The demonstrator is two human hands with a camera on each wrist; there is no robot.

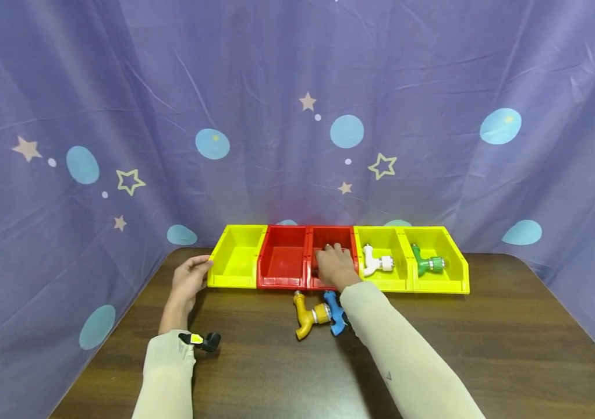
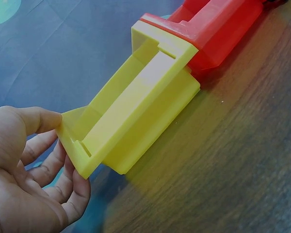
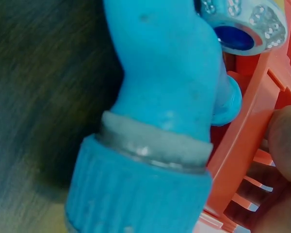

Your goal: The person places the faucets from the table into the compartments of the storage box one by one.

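At the left end of a row of bins, my left hand (image 1: 188,285) holds the outer front corner of a yellow bin (image 2: 150,92). Its thumb lies on the rim and the fingers are curled by the side wall. My right hand (image 1: 336,266) reaches down into the middle red bin (image 1: 347,234); whether it grips anything there is hidden. A blue tap (image 3: 160,73) with a ribbed blue handle lies on the table under the right forearm, close to the wrist camera. Beside it lies a yellow tap (image 1: 305,317).
Left of the middle bin stands another red bin (image 1: 284,265). To the right, a white tap (image 1: 376,263) and a green tap (image 1: 425,263) lie in two yellow bins. Behind the brown table (image 1: 266,372) hangs a purple curtain (image 1: 276,87).
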